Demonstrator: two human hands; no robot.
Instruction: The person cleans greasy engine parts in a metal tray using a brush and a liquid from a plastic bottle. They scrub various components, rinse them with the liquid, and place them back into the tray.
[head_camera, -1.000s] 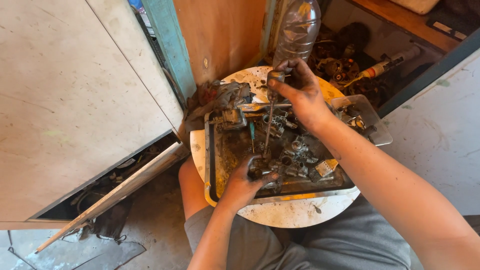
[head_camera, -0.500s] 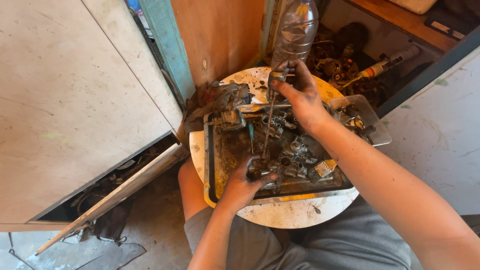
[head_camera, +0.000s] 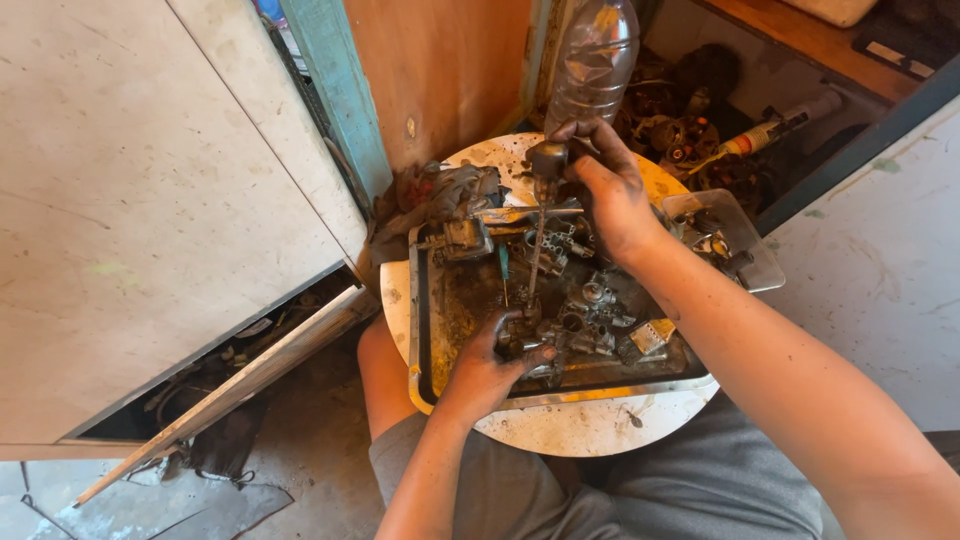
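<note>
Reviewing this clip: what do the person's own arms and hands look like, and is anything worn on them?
Both forearms are bare, with no sleeves, gloves, watch or rings visible. The left hand and right hand are smeared with dark grease, heaviest on the fingers and knuckles. Grime streaks run partway up both forearms.

Bare, grease-smeared hands (head_camera: 490, 365) and forearms; grey trousers.
</note>
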